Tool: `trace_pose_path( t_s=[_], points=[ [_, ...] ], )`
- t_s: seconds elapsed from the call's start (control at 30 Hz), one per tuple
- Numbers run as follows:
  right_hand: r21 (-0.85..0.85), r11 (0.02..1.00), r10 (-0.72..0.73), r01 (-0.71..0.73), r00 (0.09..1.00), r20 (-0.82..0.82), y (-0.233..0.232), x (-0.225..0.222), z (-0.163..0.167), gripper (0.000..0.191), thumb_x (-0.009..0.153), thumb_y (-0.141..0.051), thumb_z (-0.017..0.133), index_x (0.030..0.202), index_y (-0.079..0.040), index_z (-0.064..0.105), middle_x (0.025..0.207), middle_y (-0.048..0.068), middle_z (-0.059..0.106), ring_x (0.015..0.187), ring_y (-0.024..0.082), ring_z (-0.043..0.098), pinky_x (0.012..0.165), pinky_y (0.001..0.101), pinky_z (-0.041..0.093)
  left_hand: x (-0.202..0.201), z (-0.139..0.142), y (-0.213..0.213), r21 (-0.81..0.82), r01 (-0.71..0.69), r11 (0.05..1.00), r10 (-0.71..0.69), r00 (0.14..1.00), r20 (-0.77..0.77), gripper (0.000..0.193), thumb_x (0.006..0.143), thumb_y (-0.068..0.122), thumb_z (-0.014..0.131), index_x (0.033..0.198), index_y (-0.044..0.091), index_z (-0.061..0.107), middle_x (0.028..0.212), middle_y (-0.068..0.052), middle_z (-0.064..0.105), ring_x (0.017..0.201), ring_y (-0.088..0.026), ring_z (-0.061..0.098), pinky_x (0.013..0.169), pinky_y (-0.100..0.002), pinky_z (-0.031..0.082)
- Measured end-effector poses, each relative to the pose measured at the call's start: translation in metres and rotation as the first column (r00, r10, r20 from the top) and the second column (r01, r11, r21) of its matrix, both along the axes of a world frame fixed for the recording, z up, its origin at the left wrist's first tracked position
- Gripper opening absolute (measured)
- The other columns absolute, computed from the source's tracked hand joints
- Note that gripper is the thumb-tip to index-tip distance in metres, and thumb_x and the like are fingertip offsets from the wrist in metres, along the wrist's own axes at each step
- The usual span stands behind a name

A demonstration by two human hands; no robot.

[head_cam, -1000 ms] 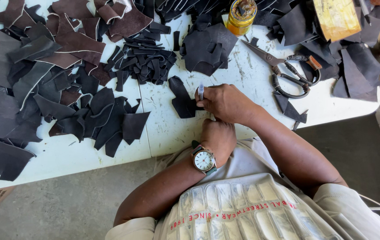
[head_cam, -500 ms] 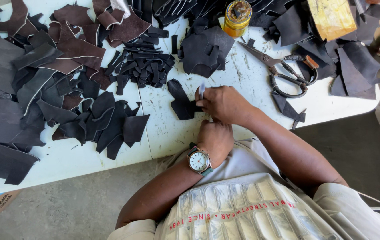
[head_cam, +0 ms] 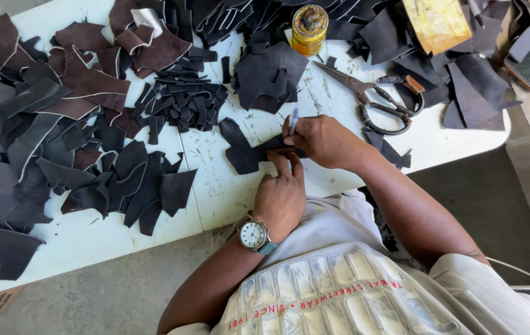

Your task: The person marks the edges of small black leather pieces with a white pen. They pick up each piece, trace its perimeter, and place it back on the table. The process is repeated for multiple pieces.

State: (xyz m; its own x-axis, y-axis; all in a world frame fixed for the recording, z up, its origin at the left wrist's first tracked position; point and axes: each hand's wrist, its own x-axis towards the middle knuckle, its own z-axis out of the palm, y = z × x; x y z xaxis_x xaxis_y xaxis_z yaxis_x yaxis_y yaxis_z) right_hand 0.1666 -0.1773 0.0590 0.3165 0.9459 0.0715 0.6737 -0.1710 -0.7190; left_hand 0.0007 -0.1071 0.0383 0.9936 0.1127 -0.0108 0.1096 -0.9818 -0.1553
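A dark leather piece [head_cam: 243,152] lies flat on the white table [head_cam: 227,192] near its front edge. My left hand [head_cam: 282,195], with a wristwatch, presses its fingertips on the near edge of that piece. My right hand [head_cam: 320,139] holds a silver pen [head_cam: 293,120] upright, tip down on the leather. Both hands meet over the piece's right end, which they partly hide.
Heaps of black and brown leather offcuts [head_cam: 85,142] cover the table's left and back. Large black scissors [head_cam: 376,99] lie right of my hands. A small yellow glue jar [head_cam: 309,28] stands at the back, a yellow packet [head_cam: 438,22] further right. Concrete floor lies below the table edge.
The view has shifted slightly. My hands stay on the leather piece, and the pen in my right hand now shows more clearly above the fingers.
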Motion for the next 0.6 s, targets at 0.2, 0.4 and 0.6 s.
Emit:
trace_pose_path(
  t_s=[0.2, 0.4, 0.6],
  points=[
    [0.005, 1.000, 0.005, -0.006, 0.989, 0.146, 0.004, -0.008, -0.007, 0.020, 0.098, -0.025, 0.064, 0.105, -0.007, 0.057, 0.082, 0.016, 0.067, 0.077, 0.040, 0.066, 0.065, 0.0502, 0.049, 0.000, -0.004, 0.000, -0.052, -0.014, 0.999, 0.013, 1.000, -0.026, 0.064, 0.091, 0.020, 0.052, 0.140, -0.020, 0.040, 0.127, -0.053, 0.047, 0.080, -0.029, 0.074, 0.067, -0.027, 0.057],
    [-0.051, 0.999, 0.006, -0.007, 1.000, -0.014, 0.035, -0.013, -0.011, 0.015, 0.099, -0.028, 0.064, 0.099, -0.013, 0.064, 0.074, 0.012, 0.069, 0.070, 0.035, 0.067, 0.066, 0.0456, 0.052, 0.001, -0.005, 0.001, -0.133, -0.031, 0.991, 0.022, 0.998, -0.062, 0.062, 0.092, 0.018, 0.052, 0.141, -0.018, 0.041, 0.127, -0.055, 0.046, 0.069, -0.028, 0.074, 0.069, -0.029, 0.057],
    [-0.001, 1.000, 0.002, -0.002, 0.995, -0.103, 0.015, -0.001, -0.007, 0.011, 0.098, -0.022, 0.065, 0.101, -0.011, 0.063, 0.076, 0.013, 0.069, 0.070, 0.034, 0.068, 0.066, 0.0431, 0.053, 0.000, 0.000, 0.002, -0.097, -0.002, 0.995, 0.002, 1.000, -0.002, 0.062, 0.088, 0.019, 0.053, 0.136, -0.019, 0.044, 0.127, -0.050, 0.050, 0.074, -0.027, 0.075, 0.066, -0.028, 0.057]
  ],
)
